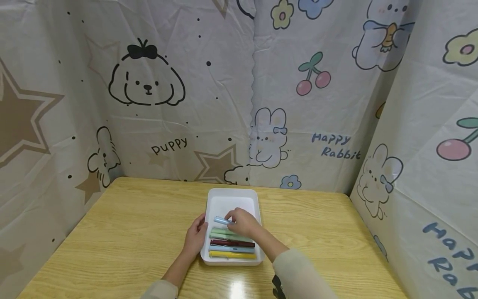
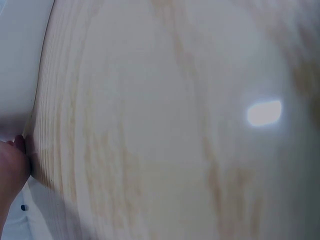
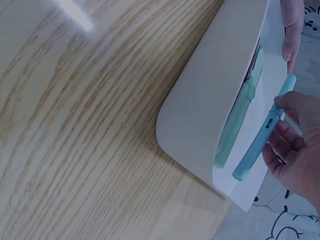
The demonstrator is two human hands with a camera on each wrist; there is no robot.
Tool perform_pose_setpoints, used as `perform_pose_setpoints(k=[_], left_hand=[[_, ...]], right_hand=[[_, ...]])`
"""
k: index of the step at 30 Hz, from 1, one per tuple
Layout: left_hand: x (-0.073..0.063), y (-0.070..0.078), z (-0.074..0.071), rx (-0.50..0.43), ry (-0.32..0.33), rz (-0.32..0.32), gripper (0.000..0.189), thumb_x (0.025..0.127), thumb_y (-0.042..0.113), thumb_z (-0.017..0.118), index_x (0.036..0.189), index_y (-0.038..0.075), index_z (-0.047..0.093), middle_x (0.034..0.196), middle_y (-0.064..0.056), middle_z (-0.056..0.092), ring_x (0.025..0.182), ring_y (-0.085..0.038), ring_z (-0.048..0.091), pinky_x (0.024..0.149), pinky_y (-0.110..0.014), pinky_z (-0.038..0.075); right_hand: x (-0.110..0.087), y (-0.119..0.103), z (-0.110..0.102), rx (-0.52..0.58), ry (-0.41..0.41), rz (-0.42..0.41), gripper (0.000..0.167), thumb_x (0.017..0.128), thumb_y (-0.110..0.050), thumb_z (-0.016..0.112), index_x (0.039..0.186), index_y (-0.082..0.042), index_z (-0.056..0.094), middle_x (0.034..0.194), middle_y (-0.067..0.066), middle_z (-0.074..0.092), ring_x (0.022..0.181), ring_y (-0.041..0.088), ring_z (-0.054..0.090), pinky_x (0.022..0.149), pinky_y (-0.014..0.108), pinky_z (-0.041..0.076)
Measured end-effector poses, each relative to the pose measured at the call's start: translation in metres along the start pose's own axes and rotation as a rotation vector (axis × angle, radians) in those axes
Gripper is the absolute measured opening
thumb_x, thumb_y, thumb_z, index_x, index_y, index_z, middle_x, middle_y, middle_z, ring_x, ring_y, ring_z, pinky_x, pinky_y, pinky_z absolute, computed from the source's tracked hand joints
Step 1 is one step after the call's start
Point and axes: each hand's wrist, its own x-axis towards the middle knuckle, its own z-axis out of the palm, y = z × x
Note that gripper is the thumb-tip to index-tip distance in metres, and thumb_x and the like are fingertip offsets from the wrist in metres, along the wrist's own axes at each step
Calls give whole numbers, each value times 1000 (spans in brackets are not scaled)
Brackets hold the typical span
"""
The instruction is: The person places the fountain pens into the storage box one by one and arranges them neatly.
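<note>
A light blue pen (image 3: 260,137) is pinched between the thumb and fingers of my right hand (image 1: 243,223), over the middle of the white tray (image 1: 233,194). Below it in the tray lie two light green pens (image 1: 229,234), a dark red pen (image 1: 233,243), a grey-blue pen (image 1: 231,249) and a yellow pen (image 1: 232,254), side by side and crosswise. My left hand (image 1: 196,237) holds the tray's left side, thumb at the rim and fingers along the outer wall. In the left wrist view only part of that hand (image 2: 12,165) shows, beside the tray wall (image 2: 22,60).
The tray stands on a wooden table (image 1: 149,220) with a light grain. Behind and beside the table hangs a pale printed cloth (image 1: 224,104) with cartoon animals, stars and flowers. A bright reflection (image 1: 237,288) shows near the table's front.
</note>
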Motion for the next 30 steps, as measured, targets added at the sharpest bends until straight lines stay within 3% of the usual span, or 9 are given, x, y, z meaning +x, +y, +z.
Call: perform_pose_setpoints(k=[17,30], left_hand=[[0,0,0,0,0,-8,43,100,17,42,142,7,39,139,-19,46,122,-32,49,101,-46,43],[0,0,0,3,6,-5,43,100,17,42,141,7,39,140,-19,46,123,-33,49,102,-47,42]], right_hand=[[1,3,8,-49,-4,10,22,85,-18,64,105,-10,69,79,-1,55,68,9,46,61,21,41],[2,2,15,-94,23,1,21,87,-15,63,107,-11,70,86,4,61,76,13,54,66,27,47]])
